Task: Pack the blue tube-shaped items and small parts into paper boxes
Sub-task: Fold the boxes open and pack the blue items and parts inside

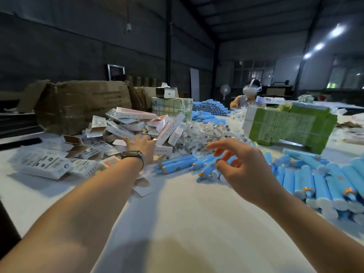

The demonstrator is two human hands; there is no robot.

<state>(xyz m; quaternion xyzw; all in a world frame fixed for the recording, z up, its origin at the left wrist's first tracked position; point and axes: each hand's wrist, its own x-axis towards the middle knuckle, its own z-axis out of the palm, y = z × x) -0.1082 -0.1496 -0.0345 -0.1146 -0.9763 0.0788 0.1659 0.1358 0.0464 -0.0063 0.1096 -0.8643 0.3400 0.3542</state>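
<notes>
Blue tubes point(177, 164) lie loose on the counter point(177, 213) under the empty, loosely spread right hand point(242, 166); probably light, stiff and slippery, best pinched mid-barrel, while the empty, outstretched left hand point(141, 144) reaches the flimsy paper boxes point(136, 123).

Dim warehouse, ceiling lights point(319, 46), windows point(254, 74) behind.
</notes>
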